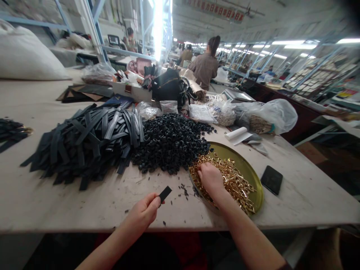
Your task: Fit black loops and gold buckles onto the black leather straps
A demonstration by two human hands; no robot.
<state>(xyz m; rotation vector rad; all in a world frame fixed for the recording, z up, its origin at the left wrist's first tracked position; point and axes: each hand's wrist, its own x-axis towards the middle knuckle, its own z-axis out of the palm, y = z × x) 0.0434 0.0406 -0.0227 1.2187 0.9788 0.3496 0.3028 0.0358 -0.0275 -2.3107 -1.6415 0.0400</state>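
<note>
Near the table's front edge, my left hand (148, 208) pinches a short black strap (165, 194) between thumb and fingers, its free end pointing up and right. Over the gold tray (254, 176), my right hand (210, 177) reaches into a heap of gold metal buckles (236, 176). Its fingers are bent together at the heap's left side; whether a buckle is between them is hidden. A pile of small black loops (171, 138) lies just beyond, touching the tray's left rim. To the left spreads a large pile of black straps (81, 138).
A black phone (271, 180) lies right of the tray. Behind the piles stand a black bag (168, 86), plastic bags (270, 116) and a white paper roll (239, 135). A white sack (28, 54) sits back left. Dark scraps (184, 190) dot the tabletop. A person (205, 63) is farther back.
</note>
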